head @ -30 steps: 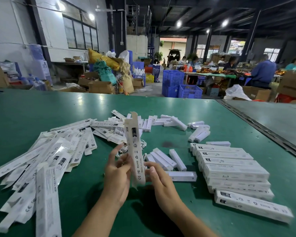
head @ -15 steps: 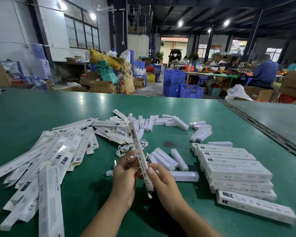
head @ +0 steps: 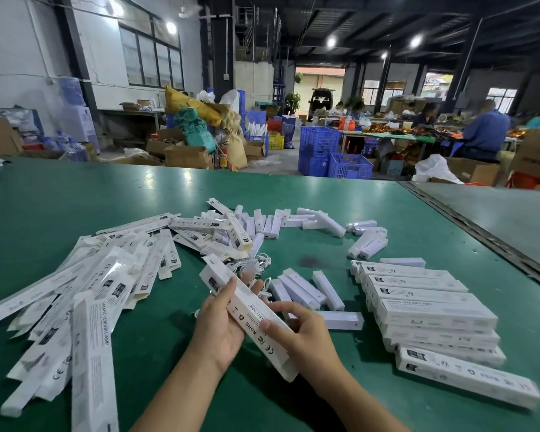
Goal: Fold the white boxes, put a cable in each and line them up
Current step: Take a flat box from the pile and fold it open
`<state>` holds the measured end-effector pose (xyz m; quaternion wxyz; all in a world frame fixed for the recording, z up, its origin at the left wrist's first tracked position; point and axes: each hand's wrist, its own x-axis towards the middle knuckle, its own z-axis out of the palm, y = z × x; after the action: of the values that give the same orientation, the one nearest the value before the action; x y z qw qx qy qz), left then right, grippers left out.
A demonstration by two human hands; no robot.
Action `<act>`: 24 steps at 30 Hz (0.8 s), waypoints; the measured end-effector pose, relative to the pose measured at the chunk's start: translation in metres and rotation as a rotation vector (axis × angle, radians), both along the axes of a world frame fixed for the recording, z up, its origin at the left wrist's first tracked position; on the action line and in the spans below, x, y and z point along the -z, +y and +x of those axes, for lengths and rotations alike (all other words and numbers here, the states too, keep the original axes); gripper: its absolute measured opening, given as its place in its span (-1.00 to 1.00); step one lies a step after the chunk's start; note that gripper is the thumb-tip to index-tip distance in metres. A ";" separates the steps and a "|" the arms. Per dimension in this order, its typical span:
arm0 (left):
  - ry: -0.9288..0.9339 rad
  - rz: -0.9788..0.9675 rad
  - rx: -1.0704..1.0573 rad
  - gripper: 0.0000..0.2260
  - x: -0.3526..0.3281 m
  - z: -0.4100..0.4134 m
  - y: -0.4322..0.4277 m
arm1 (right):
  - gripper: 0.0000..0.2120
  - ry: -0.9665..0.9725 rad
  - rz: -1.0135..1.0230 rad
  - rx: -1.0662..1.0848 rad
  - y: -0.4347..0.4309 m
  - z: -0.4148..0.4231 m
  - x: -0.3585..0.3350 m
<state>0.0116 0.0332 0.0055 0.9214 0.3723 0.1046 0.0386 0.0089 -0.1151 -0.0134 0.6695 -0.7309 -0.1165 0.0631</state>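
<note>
Fingers [head: 231,287] of left hand [head: 219,327] and right hand [head: 306,336] are gripping a long white cardboard box [head: 245,308] near the green table's [head: 293,194] front edge; likely squaring it for a cable.

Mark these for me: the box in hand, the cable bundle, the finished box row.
box in hand [head: 247,310]: head view, on its printed face, mid-length.
cable bundle [head: 262,260]: head view, on a white loop of cable.
finished box row [head: 434,313]: head view, on a middle box's top face.
</note>
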 end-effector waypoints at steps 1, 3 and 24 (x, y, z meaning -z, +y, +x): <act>0.005 0.002 0.006 -0.76 0.001 0.001 0.001 | -0.71 0.007 0.014 -0.007 0.000 0.000 0.000; 0.016 0.014 0.004 -0.75 0.003 0.002 0.002 | -0.71 0.018 0.039 -0.027 0.001 -0.001 -0.001; -0.365 1.147 0.028 -0.35 0.036 -0.001 -0.025 | -0.75 -0.031 0.136 0.274 -0.012 0.016 0.004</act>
<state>0.0108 0.0085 -0.0303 0.5771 0.7987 -0.0976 0.1398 0.0250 -0.1274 -0.0176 0.7178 -0.6939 -0.0302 -0.0481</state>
